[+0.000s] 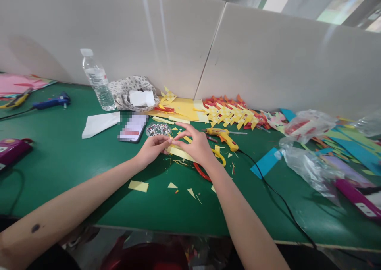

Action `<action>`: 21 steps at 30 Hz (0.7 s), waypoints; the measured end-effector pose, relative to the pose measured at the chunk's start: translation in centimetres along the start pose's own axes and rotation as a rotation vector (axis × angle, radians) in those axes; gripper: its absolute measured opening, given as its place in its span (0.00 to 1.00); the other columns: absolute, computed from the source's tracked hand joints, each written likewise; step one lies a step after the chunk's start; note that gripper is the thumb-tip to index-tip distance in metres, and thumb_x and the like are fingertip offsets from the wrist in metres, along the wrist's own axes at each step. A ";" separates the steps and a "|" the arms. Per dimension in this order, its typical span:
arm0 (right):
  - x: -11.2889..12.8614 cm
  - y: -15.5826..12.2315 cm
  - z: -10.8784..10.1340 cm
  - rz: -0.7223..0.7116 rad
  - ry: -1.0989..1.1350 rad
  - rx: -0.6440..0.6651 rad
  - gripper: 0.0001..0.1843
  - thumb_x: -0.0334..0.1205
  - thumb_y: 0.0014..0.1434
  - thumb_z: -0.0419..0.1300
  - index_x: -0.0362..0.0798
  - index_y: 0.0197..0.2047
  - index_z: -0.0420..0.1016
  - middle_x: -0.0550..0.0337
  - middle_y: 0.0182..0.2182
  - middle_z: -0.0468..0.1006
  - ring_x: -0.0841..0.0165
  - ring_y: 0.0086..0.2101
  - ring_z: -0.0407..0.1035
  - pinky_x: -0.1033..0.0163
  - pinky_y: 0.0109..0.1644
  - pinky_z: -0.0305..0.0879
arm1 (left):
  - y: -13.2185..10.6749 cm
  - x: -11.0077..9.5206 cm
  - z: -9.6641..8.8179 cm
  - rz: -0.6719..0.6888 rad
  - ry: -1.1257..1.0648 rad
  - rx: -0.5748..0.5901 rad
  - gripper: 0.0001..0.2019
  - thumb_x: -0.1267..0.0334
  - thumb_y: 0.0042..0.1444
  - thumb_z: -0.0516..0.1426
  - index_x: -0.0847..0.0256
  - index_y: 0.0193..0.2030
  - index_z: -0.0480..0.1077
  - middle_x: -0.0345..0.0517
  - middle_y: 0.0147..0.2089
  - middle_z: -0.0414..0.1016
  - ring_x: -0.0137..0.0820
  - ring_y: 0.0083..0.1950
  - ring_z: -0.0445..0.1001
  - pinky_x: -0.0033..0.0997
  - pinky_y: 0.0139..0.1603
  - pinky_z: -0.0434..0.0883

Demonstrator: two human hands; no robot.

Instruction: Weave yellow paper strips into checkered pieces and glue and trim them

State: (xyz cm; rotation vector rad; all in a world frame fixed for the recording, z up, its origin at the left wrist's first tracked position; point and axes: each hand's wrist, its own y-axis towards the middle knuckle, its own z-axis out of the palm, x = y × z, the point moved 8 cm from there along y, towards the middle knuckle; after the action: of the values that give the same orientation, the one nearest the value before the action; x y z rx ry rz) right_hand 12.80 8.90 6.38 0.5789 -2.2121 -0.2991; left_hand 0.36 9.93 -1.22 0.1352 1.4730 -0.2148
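My left hand [153, 150] is closed in a pinch on a thin yellow paper strip [181, 154] over the middle of the table. Fingertip to fingertip with it, my right hand [195, 143] also pinches at the strip's end, its index finger stretched out above. The exact fold between the fingers is hidden. Beneath my right wrist lie scissors [219, 158] with red and yellow handles, partly covered. A round dish of small black and white beads or googly eyes [157, 130] sits just behind my left hand. Yellow paper scraps [138, 186] are scattered in front.
A yellow glue gun [223, 137] lies right, its black cord running to the front edge. Woven yellow paper fish [232, 116] are lined up behind it. A phone [133, 128], water bottle [99, 83] and patterned cloth bag [131, 85] stand left. Plastic bags [309, 166] lie far right.
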 end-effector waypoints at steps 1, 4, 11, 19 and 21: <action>0.0 0.0 0.0 0.002 0.001 -0.005 0.25 0.42 0.50 0.62 0.57 0.53 0.65 0.65 0.32 0.80 0.65 0.39 0.73 0.55 0.49 0.62 | 0.0 0.0 0.0 -0.001 -0.001 0.000 0.15 0.52 0.44 0.62 0.63 0.33 0.71 0.39 0.31 0.69 0.22 0.28 0.67 0.24 0.31 0.72; -0.1 0.0 -0.1 -0.001 0.002 -0.007 0.23 0.39 0.51 0.60 0.56 0.52 0.65 0.65 0.32 0.80 0.66 0.37 0.73 0.57 0.47 0.63 | -0.1 -0.2 0.1 -0.001 -0.003 -0.006 0.16 0.52 0.43 0.62 0.63 0.32 0.71 0.38 0.28 0.69 0.22 0.27 0.66 0.25 0.31 0.72; -0.2 0.0 -0.6 -0.012 0.062 -0.078 0.17 0.37 0.53 0.58 0.54 0.47 0.64 0.65 0.30 0.79 0.67 0.38 0.73 0.59 0.48 0.62 | -0.1 -0.2 0.1 -0.013 -0.043 -0.031 0.16 0.53 0.41 0.64 0.63 0.32 0.72 0.38 0.29 0.71 0.22 0.28 0.67 0.23 0.30 0.71; 0.0 0.1 0.1 -0.068 0.003 -0.056 0.10 0.42 0.53 0.59 0.51 0.39 0.67 0.61 0.32 0.74 0.68 0.36 0.69 0.60 0.43 0.63 | -0.1 -0.3 -0.2 0.016 -0.013 -0.023 0.17 0.52 0.43 0.62 0.63 0.34 0.72 0.42 0.33 0.72 0.26 0.32 0.69 0.26 0.32 0.72; 0.0 0.3 0.6 -0.099 -0.045 -0.020 0.08 0.45 0.53 0.60 0.50 0.32 0.68 0.60 0.31 0.72 0.68 0.36 0.67 0.62 0.41 0.64 | -0.1 -0.4 -0.1 0.023 -0.005 -0.019 0.16 0.52 0.43 0.62 0.63 0.33 0.72 0.42 0.33 0.71 0.25 0.33 0.69 0.25 0.32 0.72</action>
State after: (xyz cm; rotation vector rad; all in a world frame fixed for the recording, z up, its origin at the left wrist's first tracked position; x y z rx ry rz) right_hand 12.28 9.15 6.05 0.6774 -2.2251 -0.3889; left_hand 0.18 9.92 -0.83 0.1365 1.4673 -0.1824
